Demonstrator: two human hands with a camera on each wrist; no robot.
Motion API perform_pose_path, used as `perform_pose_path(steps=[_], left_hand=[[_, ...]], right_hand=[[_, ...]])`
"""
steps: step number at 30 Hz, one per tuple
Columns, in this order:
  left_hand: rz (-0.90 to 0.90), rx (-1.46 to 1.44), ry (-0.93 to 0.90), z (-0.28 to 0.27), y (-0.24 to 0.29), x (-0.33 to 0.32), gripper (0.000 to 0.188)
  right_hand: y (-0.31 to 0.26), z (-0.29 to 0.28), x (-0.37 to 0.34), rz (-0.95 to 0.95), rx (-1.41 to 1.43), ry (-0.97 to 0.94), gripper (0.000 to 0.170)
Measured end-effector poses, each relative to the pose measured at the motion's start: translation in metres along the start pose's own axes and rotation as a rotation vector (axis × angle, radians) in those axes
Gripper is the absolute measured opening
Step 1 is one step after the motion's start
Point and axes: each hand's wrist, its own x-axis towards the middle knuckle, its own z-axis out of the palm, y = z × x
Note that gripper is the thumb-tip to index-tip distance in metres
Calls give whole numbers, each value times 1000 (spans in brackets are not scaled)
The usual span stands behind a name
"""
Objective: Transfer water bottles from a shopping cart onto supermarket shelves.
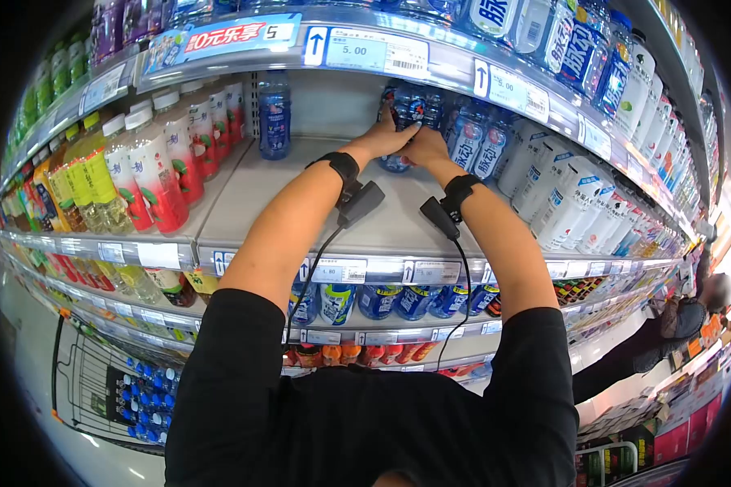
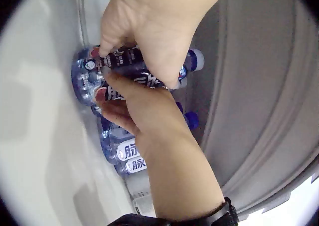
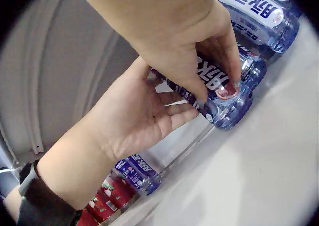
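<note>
**Black Top, Strapped Wrists and Trailing Cables**

The person wears a plain black top (image 1: 382, 426) whose short, loose left sleeve (image 1: 229, 353) and right sleeve (image 1: 533, 353) end around the elbows. A black left wrist strap (image 1: 342, 167) and a black right wrist strap (image 1: 462, 191) each carry a small, dark, boxy module: the left module (image 1: 361, 204) and the right module (image 1: 440, 218). A thin black left cable (image 1: 310, 277) and a matching right cable (image 1: 468, 280) run from them.

Shirt (image 1: 382, 426) plain blk; wrist straps (image 1: 343, 167) blk too; held bottles (image 3: 230, 110) blue w/ wht lettering & red spot; shelf (image 1: 313, 231) lt grey; cart caps (image 1: 149, 410) mostly blue
</note>
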Motion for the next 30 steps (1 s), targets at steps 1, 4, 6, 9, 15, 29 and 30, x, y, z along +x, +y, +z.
perform_pose_path(steps=[1,4,6,9,15,29,30], left_hand=[[1,1,10,0,1,-2,92],[-47,5,49,1,7,-6,92],[-165,-23,53,-2,18,-6,93],[-183,64,162,-13,50,-16,94],[-9,282,78,-50,132,-53,63],[-371,-524,-525,-46,59,-393,33],[-468,-402,-528,-40,49,-422,34]], right_hand=[[2,1,2,10,1,-7,39],[6,5,-9,-181,-171,125,53],[6,-4,-19,-210,-199,2,65],[3,-40,-36,-238,-160,-147,81],[2,-117,-90,-466,-88,-216,55],[-2,58,-277,-729,572,-975,45],[-1,94,-290,-613,666,-963,43]])
